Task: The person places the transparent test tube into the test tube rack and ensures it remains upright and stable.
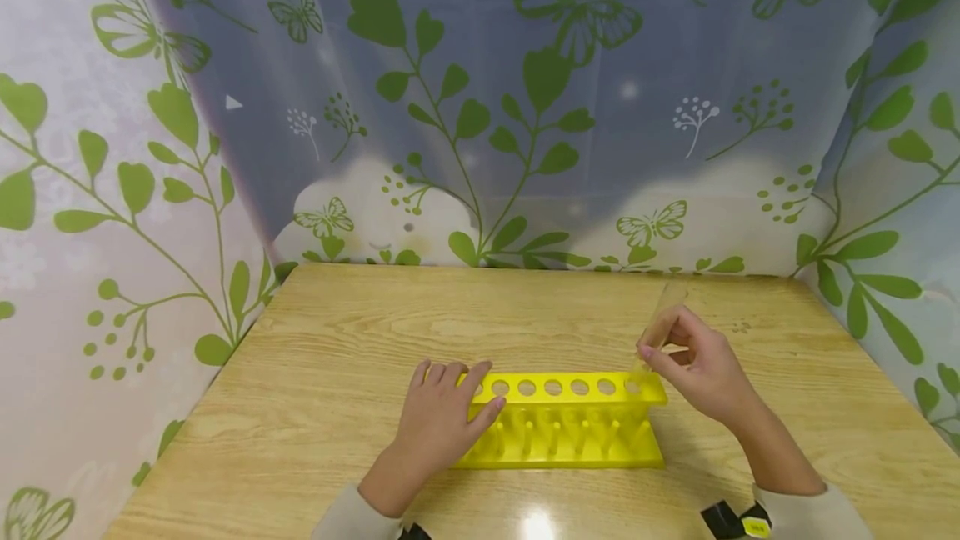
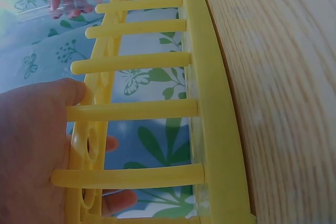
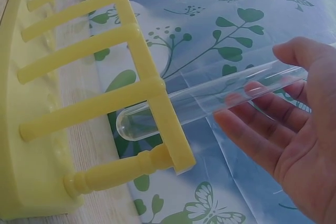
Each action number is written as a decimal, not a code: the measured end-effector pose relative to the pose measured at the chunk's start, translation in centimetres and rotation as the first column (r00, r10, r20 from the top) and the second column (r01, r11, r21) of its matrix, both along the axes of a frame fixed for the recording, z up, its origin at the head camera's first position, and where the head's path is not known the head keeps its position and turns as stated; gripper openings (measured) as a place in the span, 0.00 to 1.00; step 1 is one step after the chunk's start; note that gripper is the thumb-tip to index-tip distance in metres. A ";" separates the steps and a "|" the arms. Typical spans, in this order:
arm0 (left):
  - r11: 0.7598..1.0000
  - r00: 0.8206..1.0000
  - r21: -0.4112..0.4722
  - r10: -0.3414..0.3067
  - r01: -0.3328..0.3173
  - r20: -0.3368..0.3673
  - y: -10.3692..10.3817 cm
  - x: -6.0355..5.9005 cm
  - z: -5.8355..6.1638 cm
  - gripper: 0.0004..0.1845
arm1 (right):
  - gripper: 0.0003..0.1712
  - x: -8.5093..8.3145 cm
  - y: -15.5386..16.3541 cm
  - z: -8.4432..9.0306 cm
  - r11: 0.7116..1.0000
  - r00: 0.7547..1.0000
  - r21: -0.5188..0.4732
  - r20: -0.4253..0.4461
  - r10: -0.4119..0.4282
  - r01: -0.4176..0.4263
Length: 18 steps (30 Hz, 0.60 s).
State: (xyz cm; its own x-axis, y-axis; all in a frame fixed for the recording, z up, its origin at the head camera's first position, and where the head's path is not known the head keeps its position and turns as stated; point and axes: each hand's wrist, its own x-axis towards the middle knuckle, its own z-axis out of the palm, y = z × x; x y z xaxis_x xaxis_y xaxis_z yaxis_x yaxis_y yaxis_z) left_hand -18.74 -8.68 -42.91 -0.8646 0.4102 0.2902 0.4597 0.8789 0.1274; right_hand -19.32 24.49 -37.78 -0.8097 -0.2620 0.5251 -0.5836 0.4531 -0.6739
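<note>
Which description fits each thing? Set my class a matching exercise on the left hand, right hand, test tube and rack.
Things:
1. left hand
2. right hand
3. test tube
4. rack

Descriptions:
A. yellow, standing on the wooden table
B. clear, its rounded end through the rack's end hole
C. rests on the rack's left end
D. pinches the tube

Pairs: 1-C, 2-D, 3-B, 4-A
</note>
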 end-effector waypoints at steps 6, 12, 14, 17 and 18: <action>1.000 1.000 -0.002 -0.002 0.002 0.014 0.0 0.1 0.1 0.29 | 0.09 -0.2 0.0 -0.3 1.000 1.000 -0.019 -0.013 0.013 -0.014; 1.000 1.000 0.004 0.000 0.000 0.001 0.0 0.1 0.0 0.29 | 0.04 -0.3 0.1 -0.4 0.999 0.998 -0.020 -0.037 0.047 -0.048; 1.000 1.000 0.004 0.000 0.000 -0.006 0.0 0.1 -0.1 0.29 | 0.01 -0.3 0.1 -0.4 0.998 0.998 -0.021 -0.032 0.052 -0.053; 1.000 1.000 0.001 0.001 -0.001 -0.017 0.0 0.0 -0.2 0.29 | 0.03 -0.2 0.1 -0.3 0.999 0.999 -0.025 -0.024 0.046 -0.046; 1.000 1.000 -0.001 0.001 -0.001 -0.020 0.0 0.0 -0.1 0.28 | 0.02 -0.2 0.1 -0.3 0.999 0.999 -0.025 -0.023 0.042 -0.043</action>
State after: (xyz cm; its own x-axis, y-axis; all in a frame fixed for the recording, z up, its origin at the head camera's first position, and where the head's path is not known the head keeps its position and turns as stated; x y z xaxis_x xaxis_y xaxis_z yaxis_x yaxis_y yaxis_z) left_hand -18.74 -8.66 -43.06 -0.8590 0.4094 0.3073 0.4610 0.8797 0.1168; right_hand -19.51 24.61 -38.05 -0.7861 -0.2825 0.5498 -0.6170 0.4105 -0.6714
